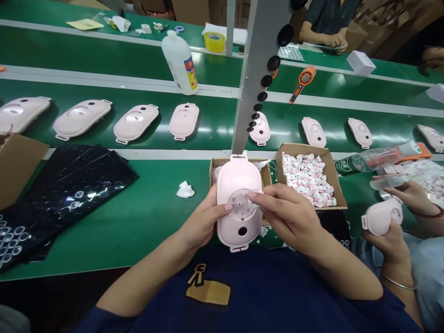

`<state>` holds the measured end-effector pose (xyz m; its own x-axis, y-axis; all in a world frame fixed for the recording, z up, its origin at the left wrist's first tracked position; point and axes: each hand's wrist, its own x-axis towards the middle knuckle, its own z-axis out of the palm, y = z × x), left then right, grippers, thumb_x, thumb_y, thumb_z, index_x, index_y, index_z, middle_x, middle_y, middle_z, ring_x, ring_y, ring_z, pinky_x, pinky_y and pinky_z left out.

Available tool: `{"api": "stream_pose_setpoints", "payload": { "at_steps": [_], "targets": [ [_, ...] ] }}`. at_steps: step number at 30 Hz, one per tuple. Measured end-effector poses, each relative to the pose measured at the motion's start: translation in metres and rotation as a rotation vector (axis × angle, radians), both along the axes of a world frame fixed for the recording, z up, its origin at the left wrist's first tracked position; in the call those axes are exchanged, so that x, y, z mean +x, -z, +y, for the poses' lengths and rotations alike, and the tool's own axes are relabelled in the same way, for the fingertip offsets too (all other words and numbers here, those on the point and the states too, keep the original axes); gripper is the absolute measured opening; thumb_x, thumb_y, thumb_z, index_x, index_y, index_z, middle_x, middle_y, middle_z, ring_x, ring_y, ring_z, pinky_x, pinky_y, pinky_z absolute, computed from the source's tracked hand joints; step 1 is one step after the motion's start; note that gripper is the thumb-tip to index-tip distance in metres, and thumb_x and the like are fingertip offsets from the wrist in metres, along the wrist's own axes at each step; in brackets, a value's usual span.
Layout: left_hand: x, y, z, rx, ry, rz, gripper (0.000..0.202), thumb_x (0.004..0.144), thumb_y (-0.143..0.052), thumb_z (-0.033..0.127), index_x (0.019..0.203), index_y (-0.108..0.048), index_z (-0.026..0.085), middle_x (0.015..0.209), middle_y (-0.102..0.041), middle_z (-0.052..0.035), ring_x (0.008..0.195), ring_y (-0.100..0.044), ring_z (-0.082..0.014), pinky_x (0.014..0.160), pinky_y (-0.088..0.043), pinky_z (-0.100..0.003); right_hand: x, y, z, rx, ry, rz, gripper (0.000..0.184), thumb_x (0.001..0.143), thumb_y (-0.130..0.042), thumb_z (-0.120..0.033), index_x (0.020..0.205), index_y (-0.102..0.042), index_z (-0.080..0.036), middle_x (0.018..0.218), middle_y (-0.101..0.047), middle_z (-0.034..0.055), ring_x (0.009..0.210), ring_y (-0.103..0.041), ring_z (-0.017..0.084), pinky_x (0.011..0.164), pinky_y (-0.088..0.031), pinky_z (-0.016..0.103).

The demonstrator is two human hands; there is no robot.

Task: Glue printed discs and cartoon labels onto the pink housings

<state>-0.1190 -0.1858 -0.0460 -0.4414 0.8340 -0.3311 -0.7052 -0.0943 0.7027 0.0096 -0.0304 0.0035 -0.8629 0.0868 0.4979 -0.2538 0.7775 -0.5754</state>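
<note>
My left hand [208, 212] grips a pale pink oval plastic case [239, 236] by its left side, thumb on its face. The case stands nearly upright before me, with a strap loop at each end, a black dot near the bottom and a round clear disc [239, 203] with small printed marks in the middle. At the right edge of that disc, the fingers of my right hand [291, 212] are pinched together. A bit of white and pink shows at the fingertips, too small to make out. Behind the case sits a small cardboard box [266, 175], mostly hidden.
A cardboard box [342, 199] holds many small white-and-pink pieces. Pink cases [184, 121] line the green belt. A grey post [248, 78] rises ahead. Black sheets [86, 185] and crumpled tissue [185, 189] lie left. At right, a co-worker's hands [391, 245] hold another case.
</note>
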Motion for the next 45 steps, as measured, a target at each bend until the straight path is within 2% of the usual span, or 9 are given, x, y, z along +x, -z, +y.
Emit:
{"api": "stream_pose_setpoints", "payload": {
  "at_steps": [4,11,19,30,34,37,39,41,45],
  "targets": [
    [0.001,0.0,-0.001,0.002,-0.009,-0.02,0.069,0.07,-0.084,0.028,0.132,-0.056,0.022,0.113,-0.071,-0.0077,0.106,-0.064,-0.0301,0.089,-0.051,-0.037,-0.002,-0.001,-0.005,0.161,0.151,-0.03,0.032,0.093,-0.056,-0.008,0.118,-0.067,-0.024,0.1,-0.061,0.0085,0.089,-0.06,0.019,0.07,-0.055,0.033],
    [0.002,0.001,0.0,-0.003,-0.004,-0.021,0.072,0.069,-0.085,0.03,0.133,-0.052,0.021,0.113,-0.07,-0.0065,0.103,-0.063,-0.0252,0.084,-0.051,-0.031,-0.005,0.003,-0.026,0.41,0.218,-0.067,0.02,0.092,-0.058,-0.008,0.11,-0.064,-0.013,0.092,-0.071,0.0113,0.084,-0.066,0.024,0.075,-0.055,0.039],
    [0.0,0.004,-0.002,0.033,-0.024,-0.02,0.071,0.072,-0.083,0.028,0.135,-0.05,0.021,0.113,-0.069,-0.0058,0.102,-0.062,-0.0232,0.086,-0.051,-0.031,-0.003,0.004,-0.027,0.384,0.127,-0.126,0.024,0.094,-0.058,-0.012,0.116,-0.067,-0.009,0.099,-0.073,0.0126,0.088,-0.066,0.024,0.077,-0.056,0.04],
    [0.002,0.002,-0.006,0.063,0.006,-0.016,0.061,0.076,-0.082,0.028,0.129,-0.055,0.022,0.112,-0.071,-0.0031,0.102,-0.064,-0.0204,0.086,-0.051,-0.029,-0.003,0.001,-0.018,0.377,0.102,-0.086,0.012,0.093,-0.064,-0.017,0.103,-0.071,-0.018,0.101,-0.073,0.004,0.091,-0.058,0.023,0.076,-0.044,0.04],
    [0.003,0.001,-0.006,0.045,0.005,0.009,0.062,0.074,-0.083,0.03,0.128,-0.054,0.024,0.116,-0.07,-0.0038,0.106,-0.064,-0.0223,0.087,-0.053,-0.03,-0.001,0.008,-0.015,0.228,0.167,-0.05,0.023,0.09,-0.066,-0.018,0.113,-0.065,-0.023,0.111,-0.059,0.0064,0.1,-0.055,0.023,0.085,-0.048,0.041],
    [0.004,0.001,-0.009,0.034,-0.016,0.049,0.067,0.071,-0.085,0.034,0.129,-0.053,0.024,0.123,-0.069,-0.0072,0.111,-0.063,-0.0279,0.091,-0.054,-0.036,0.001,0.018,-0.012,-0.052,0.263,-0.088,0.059,0.087,-0.067,-0.025,0.142,-0.044,-0.028,0.134,-0.04,0.0114,0.124,-0.046,0.029,0.1,-0.048,0.048],
    [0.004,0.0,-0.013,0.024,-0.031,0.094,0.069,0.07,-0.086,0.035,0.13,-0.053,0.024,0.124,-0.068,-0.0082,0.112,-0.064,-0.0298,0.092,-0.055,-0.039,0.002,0.025,-0.012,-0.258,0.197,-0.217,0.083,0.09,-0.062,-0.029,0.157,-0.013,-0.032,0.153,-0.025,0.0124,0.141,-0.034,0.031,0.111,-0.042,0.054],
    [0.004,0.0,-0.015,0.017,-0.031,0.132,0.069,0.07,-0.086,0.034,0.13,-0.053,0.025,0.122,-0.069,-0.0084,0.11,-0.065,-0.0298,0.09,-0.056,-0.04,0.003,0.029,-0.013,-0.426,0.09,-0.34,0.093,0.094,-0.057,-0.03,0.158,0.012,-0.035,0.165,-0.01,0.009,0.151,-0.02,0.03,0.119,-0.031,0.056],
    [0.005,0.0,-0.016,0.038,-0.028,0.175,0.068,0.071,-0.086,0.033,0.13,-0.053,0.026,0.118,-0.07,-0.0085,0.105,-0.069,-0.0291,0.086,-0.059,-0.039,0.003,0.029,-0.016,-0.568,0.004,-0.427,0.094,0.096,-0.052,-0.026,0.157,0.019,-0.035,0.169,0.005,-0.0002,0.156,-0.001,0.027,0.126,-0.017,0.051]
  ]
}}
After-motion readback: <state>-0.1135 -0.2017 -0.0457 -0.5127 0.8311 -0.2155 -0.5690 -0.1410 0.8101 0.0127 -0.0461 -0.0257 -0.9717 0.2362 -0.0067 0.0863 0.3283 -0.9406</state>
